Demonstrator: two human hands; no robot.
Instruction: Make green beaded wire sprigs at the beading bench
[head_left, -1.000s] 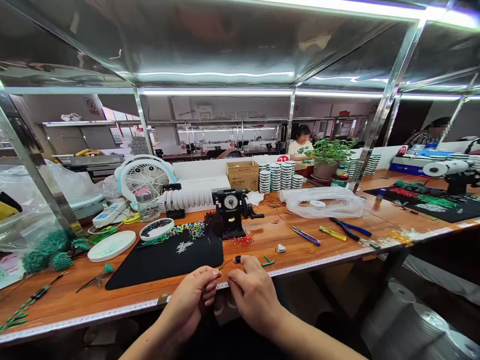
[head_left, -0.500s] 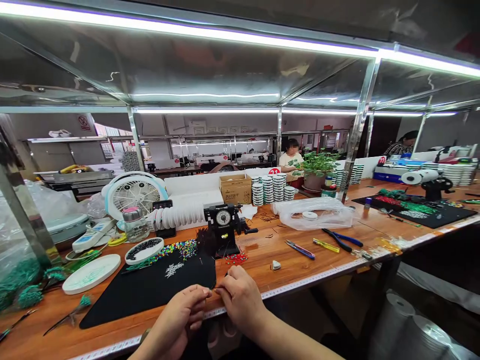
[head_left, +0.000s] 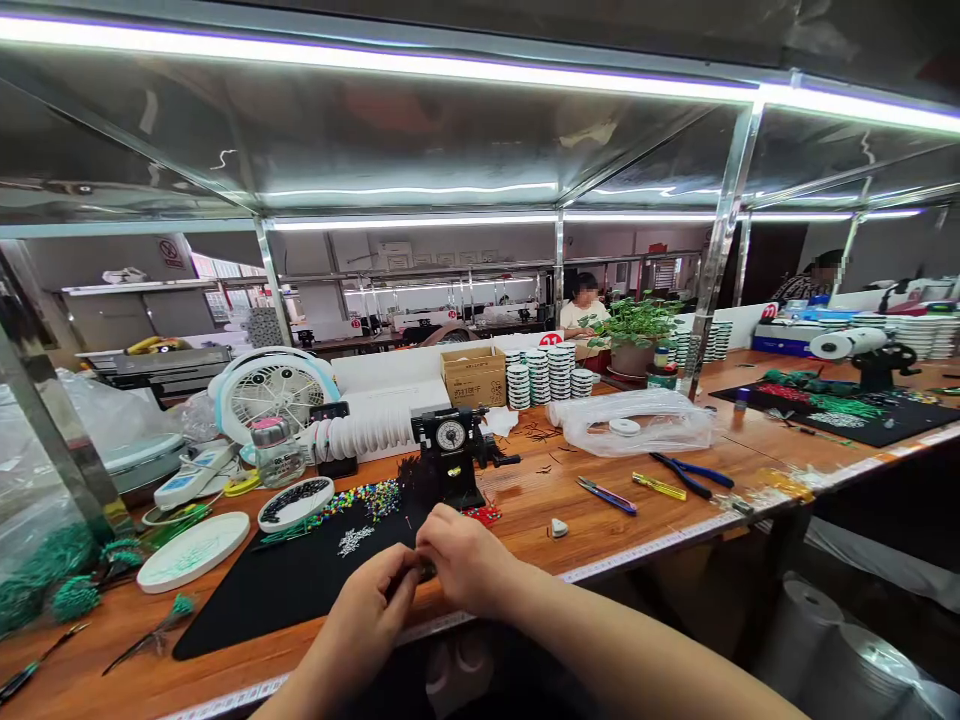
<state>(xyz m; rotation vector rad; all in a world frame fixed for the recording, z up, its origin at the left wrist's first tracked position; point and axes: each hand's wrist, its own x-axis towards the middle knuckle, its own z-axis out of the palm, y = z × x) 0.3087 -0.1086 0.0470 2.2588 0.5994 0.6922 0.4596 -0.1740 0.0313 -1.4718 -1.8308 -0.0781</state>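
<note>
Both hands meet just above the front edge of the wooden bench. My left hand (head_left: 379, 598) is closed in a pinch, thumb against the fingers. Beside and touching it, my right hand (head_left: 461, 562) is closed too, its fingertips bent down. Whatever lies between the fingertips is too small and hidden to name. Behind them a black mat (head_left: 292, 570) carries a heap of small silvery pieces (head_left: 354, 541) and multicoloured beads (head_left: 375, 497). A black hand-crank winder with a dial (head_left: 450, 440) stands past my right hand, white spools (head_left: 367, 434) lined up on its left. Red beads (head_left: 484, 514) lie at its foot.
On the left are a white plate (head_left: 196, 552), a dish of black pieces (head_left: 296, 504) and a fan (head_left: 276, 392). To the right lie a cutter (head_left: 606, 495), a yellow screwdriver (head_left: 658, 486) and blue-handled pliers (head_left: 691, 474). A co-worker (head_left: 583, 308) sits beyond the divider.
My right hand has moved up and left over the left fingertips, and the hands now press closer together. The view has shifted slightly.
</note>
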